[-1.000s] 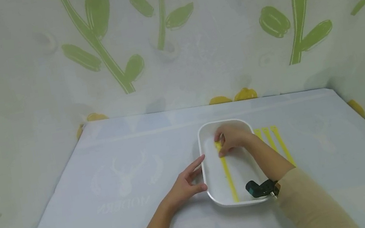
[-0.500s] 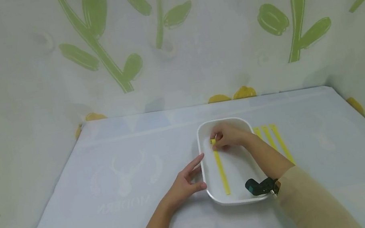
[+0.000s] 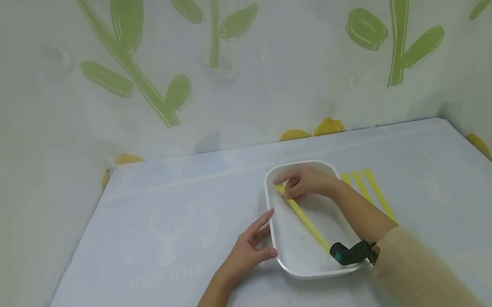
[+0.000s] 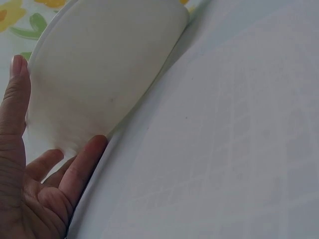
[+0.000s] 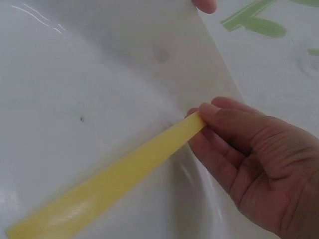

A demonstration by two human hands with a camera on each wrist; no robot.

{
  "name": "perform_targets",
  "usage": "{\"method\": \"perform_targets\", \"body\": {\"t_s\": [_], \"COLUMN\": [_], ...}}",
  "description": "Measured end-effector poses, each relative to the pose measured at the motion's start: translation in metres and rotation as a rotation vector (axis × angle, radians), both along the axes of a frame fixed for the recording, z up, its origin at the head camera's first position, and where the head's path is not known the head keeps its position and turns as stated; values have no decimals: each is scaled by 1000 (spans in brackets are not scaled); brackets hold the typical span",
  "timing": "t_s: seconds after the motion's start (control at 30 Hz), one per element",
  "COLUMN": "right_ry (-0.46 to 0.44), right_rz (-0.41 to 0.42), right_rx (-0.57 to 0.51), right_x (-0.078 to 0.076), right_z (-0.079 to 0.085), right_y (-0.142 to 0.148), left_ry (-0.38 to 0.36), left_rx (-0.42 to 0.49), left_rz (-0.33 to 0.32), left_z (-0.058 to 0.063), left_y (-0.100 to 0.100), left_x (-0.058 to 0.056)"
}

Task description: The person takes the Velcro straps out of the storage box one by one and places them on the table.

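Note:
A long flat yellow strip (image 3: 308,223) lies slantwise in the white tray (image 3: 295,254). My right hand (image 3: 307,182) reaches over the tray and pinches the strip's far end between thumb and fingers. In the right wrist view the strip (image 5: 114,181) runs from the fingertips to the lower left, above the tray's white floor. The wrist camera covers its near end in the head view. My left hand (image 3: 248,247) steadies the tray's left side, its extended fingers and thumb touching the outer wall. The left wrist view shows that wall (image 4: 109,64) close up.
Three more yellow strips (image 3: 378,196) lie side by side on the table right of the tray, partly behind my right forearm. The pale-covered table (image 3: 142,237) extends left and front. A flower-patterned curtain or wall (image 3: 288,58) surrounds its back and sides.
My right hand has shifted slightly left with the strip's far end. The strip has swung from nearly straight to a slant, its near end now toward the right. The left hand stays put.

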State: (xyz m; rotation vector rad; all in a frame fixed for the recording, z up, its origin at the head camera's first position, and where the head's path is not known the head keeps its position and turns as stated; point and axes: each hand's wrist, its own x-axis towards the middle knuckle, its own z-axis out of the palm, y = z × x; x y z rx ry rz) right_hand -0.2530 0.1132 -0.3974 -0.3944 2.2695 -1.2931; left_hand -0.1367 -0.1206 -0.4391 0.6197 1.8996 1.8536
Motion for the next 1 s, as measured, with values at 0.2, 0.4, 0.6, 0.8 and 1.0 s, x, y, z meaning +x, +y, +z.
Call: {"method": "perform_targets", "body": {"t_s": [0.2,0.4,0.6,0.8,1.0], "right_ry": [-17,-5,-43,-56,-21], "right_rz": [-53,-68,-76,-57,14], "right_rx": [-69,-196,-336,-370,-429], "right_x": [1,-2,-2,-1,-1], "right_z": [8,9,12,16,20], "right_y": [1,3,5,8,15], "left_ry": [-2,-9,-4,-5,11], "left_rx": [-8,-12,-8,2,-9], "left_rz": [-1,-7,-9,-12,-9], "left_z": [-1,0,0,1,1], "left_y": [0,-1,-2,-2,-1], "left_x": [-1,-1,-2,-1,-1]}}
